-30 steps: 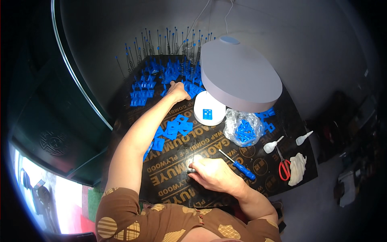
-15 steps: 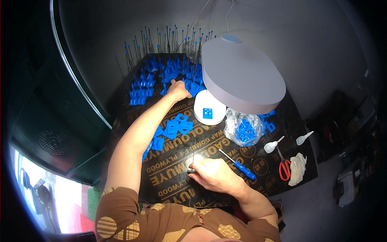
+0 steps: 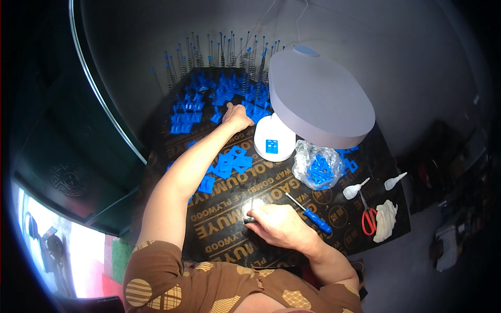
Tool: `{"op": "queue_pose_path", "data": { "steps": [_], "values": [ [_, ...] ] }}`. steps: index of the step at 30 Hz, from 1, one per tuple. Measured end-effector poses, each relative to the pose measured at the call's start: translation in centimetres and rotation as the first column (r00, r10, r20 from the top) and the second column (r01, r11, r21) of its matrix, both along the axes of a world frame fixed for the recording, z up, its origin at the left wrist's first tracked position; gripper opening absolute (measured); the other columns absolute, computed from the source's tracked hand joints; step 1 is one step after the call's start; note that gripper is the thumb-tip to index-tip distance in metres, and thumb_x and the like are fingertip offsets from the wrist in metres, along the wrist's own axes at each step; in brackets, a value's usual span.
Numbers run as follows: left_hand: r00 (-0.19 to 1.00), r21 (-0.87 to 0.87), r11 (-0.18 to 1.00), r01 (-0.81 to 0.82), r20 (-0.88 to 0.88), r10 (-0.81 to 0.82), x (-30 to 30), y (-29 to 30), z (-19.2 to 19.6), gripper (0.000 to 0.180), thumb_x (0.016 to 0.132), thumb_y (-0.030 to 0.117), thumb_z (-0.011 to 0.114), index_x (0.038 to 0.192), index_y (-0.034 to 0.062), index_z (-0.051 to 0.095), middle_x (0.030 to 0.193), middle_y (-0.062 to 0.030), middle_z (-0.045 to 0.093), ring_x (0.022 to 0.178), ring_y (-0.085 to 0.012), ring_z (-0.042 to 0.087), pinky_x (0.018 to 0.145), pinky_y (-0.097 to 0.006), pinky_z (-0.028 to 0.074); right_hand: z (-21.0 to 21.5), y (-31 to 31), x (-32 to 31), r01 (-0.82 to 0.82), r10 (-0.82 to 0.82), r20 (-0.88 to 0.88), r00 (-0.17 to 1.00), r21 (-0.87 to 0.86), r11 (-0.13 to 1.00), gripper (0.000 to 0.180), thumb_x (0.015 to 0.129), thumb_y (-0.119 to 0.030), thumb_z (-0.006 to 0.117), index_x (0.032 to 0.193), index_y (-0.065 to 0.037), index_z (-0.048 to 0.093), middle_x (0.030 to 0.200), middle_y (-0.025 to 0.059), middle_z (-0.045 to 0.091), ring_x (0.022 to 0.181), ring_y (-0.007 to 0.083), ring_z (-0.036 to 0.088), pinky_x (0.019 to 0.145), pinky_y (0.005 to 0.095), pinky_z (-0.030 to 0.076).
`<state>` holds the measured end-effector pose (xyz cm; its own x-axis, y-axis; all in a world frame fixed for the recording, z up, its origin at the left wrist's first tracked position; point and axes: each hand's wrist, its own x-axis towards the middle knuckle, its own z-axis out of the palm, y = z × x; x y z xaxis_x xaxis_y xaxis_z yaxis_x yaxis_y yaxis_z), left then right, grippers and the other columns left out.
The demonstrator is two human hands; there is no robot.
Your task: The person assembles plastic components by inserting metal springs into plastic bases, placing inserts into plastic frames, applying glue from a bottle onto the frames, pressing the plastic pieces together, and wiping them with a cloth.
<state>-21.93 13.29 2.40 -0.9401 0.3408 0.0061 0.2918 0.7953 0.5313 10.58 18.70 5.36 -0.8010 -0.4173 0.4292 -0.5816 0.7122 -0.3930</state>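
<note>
Dark plywood board (image 3: 219, 229) with printed lettering, laid across a low work spot; grey floor beyond, dim room, bright strip at near left.

Left hand (image 3: 237, 116) — stretched to the far side of the board, fingers curled down among the blue plastic pieces (image 3: 229, 96); whether pinching one cannot be told.

Right hand (image 3: 279, 225) — near edge, closed around a thin wire spring (image 3: 251, 204) that stands up from the board, fingertips pressed together at its base.

Blue plastic pieces: small, flat, square, heaped at far centre, with a looser scatter (image 3: 229, 163) at mid-board. Judged light, stiff, easily lifted by the edges with thumb and forefinger.

Wire springs with blue tips (image 3: 224, 49): standing in a row along the far edge. Judged thin, springy, apt to bend; best held low, near the foot.

Round grey lamp shade (image 3: 318, 96) over a white base (image 3: 274, 141), right of centre, one blue piece on the base.

Clear bag of blue pieces (image 3: 317, 168), just right of the base.

Blue-handled screwdriver (image 3: 310, 214), just beside the right hand.

Two small white squeeze bottles (image 3: 355, 189), red-handled scissors (image 3: 368, 216), crumpled white cloth (image 3: 385, 219) — near right corner.
</note>
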Motion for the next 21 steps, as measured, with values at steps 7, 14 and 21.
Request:
{"op": "queue_pose_path", "data": {
  "steps": [7, 14, 21],
  "values": [
    [0.955, 0.148, 0.97, 0.194, -0.254, -0.153, 2.2, -3.9, -0.7, 0.046, 0.078, 0.023, 0.073, 0.11, -0.0068, 0.058, 0.128, -0.0279, 0.045, 0.11, -0.0422, 0.055, 0.09, -0.043, 0.05, -0.4, 0.0, 0.0, -0.016, 0.016, -0.032, 0.999, 0.004, 1.0, 0.023, 0.079, -0.017, 0.07, 0.082, -0.005, 0.05, 0.066, 0.0121, 0.054, 0.065, 0.0308, 0.057, 0.059, 0.0402, 0.047],
    [0.906, -0.281, 0.937, 0.207, -0.308, -0.292, 8.9, -10.5, 2.7, 0.041, 0.081, 0.025, 0.066, 0.105, -0.0075, 0.063, 0.116, -0.0244, 0.055, 0.112, -0.0377, 0.05, 0.095, -0.044, 0.042, -0.9, 0.3, 0.0, 0.001, 0.001, -0.056, 0.998, 0.046, 0.999, 0.023, 0.078, -0.017, 0.07, 0.084, -0.005, 0.052, 0.069, 0.0107, 0.055, 0.064, 0.0292, 0.059, 0.056, 0.0379, 0.048],
    [0.908, -0.382, 0.879, 0.285, -0.186, -0.375, 7.1, -12.8, 2.0, 0.076, 0.082, 0.041, 0.066, 0.136, -0.0055, 0.041, 0.143, -0.0321, 0.032, 0.135, -0.043, 0.029, 0.11, -0.046, 0.03, -0.7, 0.1, 0.3, -0.006, 0.007, -0.025, 1.0, 0.061, 0.998, 0.023, 0.078, -0.016, 0.07, 0.091, -0.005, 0.055, 0.076, 0.0108, 0.059, 0.069, 0.0285, 0.061, 0.058, 0.0367, 0.05]
  ]
}}
